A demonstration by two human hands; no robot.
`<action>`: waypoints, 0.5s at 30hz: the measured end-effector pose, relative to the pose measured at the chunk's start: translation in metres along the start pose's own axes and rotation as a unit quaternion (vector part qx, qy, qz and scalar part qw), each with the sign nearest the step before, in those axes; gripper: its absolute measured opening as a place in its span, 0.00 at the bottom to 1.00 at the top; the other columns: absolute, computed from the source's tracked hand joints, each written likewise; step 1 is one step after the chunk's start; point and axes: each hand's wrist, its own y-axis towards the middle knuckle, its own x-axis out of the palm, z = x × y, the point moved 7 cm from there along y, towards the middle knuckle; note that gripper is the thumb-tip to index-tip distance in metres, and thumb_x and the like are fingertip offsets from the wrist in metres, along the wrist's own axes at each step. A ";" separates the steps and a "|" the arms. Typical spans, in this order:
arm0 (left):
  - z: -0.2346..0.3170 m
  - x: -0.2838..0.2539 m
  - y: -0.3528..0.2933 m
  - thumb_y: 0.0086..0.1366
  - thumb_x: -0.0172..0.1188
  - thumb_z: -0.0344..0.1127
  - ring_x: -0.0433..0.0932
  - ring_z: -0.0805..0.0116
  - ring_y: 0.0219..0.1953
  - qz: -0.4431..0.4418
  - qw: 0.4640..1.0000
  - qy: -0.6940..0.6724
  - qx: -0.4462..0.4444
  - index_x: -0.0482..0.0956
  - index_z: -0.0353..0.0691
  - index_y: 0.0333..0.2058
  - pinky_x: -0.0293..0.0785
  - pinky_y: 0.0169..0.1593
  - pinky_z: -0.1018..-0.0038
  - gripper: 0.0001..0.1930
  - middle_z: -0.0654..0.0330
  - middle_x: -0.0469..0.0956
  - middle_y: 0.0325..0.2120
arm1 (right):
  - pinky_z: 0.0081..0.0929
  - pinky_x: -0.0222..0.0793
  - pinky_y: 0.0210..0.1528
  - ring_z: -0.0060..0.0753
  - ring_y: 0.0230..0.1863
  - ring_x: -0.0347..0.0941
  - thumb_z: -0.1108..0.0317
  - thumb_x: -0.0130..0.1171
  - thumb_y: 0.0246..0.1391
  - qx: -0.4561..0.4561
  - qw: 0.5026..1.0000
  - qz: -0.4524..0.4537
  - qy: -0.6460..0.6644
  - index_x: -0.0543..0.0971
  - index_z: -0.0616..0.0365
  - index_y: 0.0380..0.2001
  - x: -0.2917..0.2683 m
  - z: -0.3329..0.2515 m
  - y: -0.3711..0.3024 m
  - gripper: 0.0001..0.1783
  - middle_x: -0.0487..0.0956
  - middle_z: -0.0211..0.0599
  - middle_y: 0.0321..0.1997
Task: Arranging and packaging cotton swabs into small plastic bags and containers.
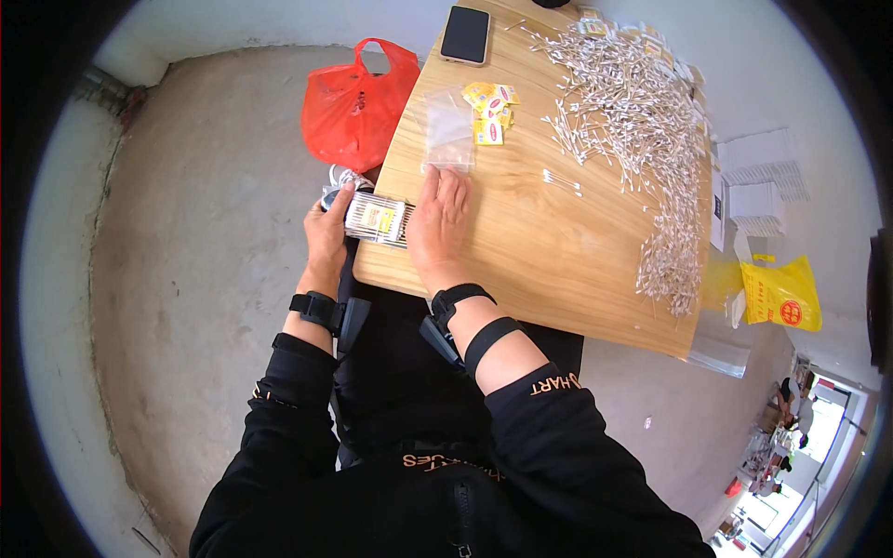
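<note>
My left hand [326, 228] is closed around one end of a clear plastic bag of cotton swabs [377, 218] with a yellow and white label inside. The bag sticks out over the table's left front corner. At its other end, my right hand [441, 216] lies with its fingers stretched out over the tabletop, its side against the swab ends; its thumb is hidden. Just beyond those fingertips an empty clear zip bag [449, 130] lies flat. Several small yellow and white cards [490, 110] are stacked loosely beside it.
A large heap of loose cotton swabs [633, 102] covers the table's right side. A few swabs [562, 182] lie apart mid-table. A phone [465, 35] rests at the far left edge. A red plastic bag [358, 107] stands left of the wooden table [549, 270]; a yellow bag [783, 293] hangs off its right.
</note>
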 end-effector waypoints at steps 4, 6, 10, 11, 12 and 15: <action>0.005 0.003 -0.005 0.58 0.67 0.37 0.78 0.74 0.31 -0.005 1.000 0.013 0.026 0.77 0.30 0.36 0.74 0.35 0.78 0.15 0.59 0.80 0.30 | 0.46 0.52 0.67 0.48 0.62 0.58 0.75 0.48 0.53 -0.008 0.999 0.036 0.017 0.67 0.65 0.52 -0.001 -0.008 0.002 0.21 0.66 0.44 0.50; 0.005 0.003 -0.003 0.58 0.67 0.37 0.78 0.74 0.31 -0.009 1.000 0.013 0.024 0.77 0.30 0.36 0.73 0.35 0.78 0.15 0.59 0.80 0.30 | 0.45 0.53 0.65 0.49 0.62 0.58 0.76 0.48 0.53 0.004 0.998 0.034 0.053 0.67 0.65 0.53 -0.002 -0.008 0.002 0.22 0.65 0.46 0.51; 0.004 0.001 -0.005 0.59 0.66 0.36 0.78 0.74 0.30 -0.002 1.000 0.015 0.018 0.77 0.30 0.36 0.73 0.35 0.78 0.14 0.59 0.80 0.31 | 0.41 0.56 0.63 0.49 0.61 0.59 0.73 0.46 0.58 0.120 0.955 0.065 0.264 0.64 0.66 0.55 -0.011 0.017 -0.013 0.21 0.62 0.49 0.55; 0.006 0.000 -0.005 0.59 0.66 0.36 0.78 0.74 0.30 0.000 1.000 0.015 0.019 0.77 0.30 0.36 0.73 0.35 0.78 0.14 0.59 0.80 0.31 | 0.41 0.56 0.63 0.49 0.61 0.59 0.73 0.46 0.58 0.119 0.954 0.064 0.266 0.64 0.66 0.55 -0.012 0.016 -0.020 0.21 0.62 0.49 0.55; 0.007 0.000 -0.005 0.59 0.66 0.36 0.78 0.75 0.30 -0.005 1.000 0.000 0.015 0.77 0.30 0.36 0.73 0.35 0.78 0.14 0.59 0.80 0.31 | 0.40 0.56 0.63 0.48 0.61 0.60 0.70 0.44 0.61 0.169 0.915 0.077 0.358 0.63 0.66 0.56 -0.010 0.022 -0.029 0.21 0.62 0.50 0.55; 0.007 0.003 -0.005 0.60 0.65 0.35 0.78 0.75 0.30 -0.012 1.000 -0.017 0.006 0.78 0.31 0.36 0.73 0.34 0.78 0.12 0.60 0.80 0.31 | 0.38 0.55 0.63 0.45 0.60 0.60 0.63 0.39 0.67 0.231 0.836 0.110 0.486 0.61 0.66 0.58 -0.003 0.019 -0.037 0.22 0.61 0.51 0.57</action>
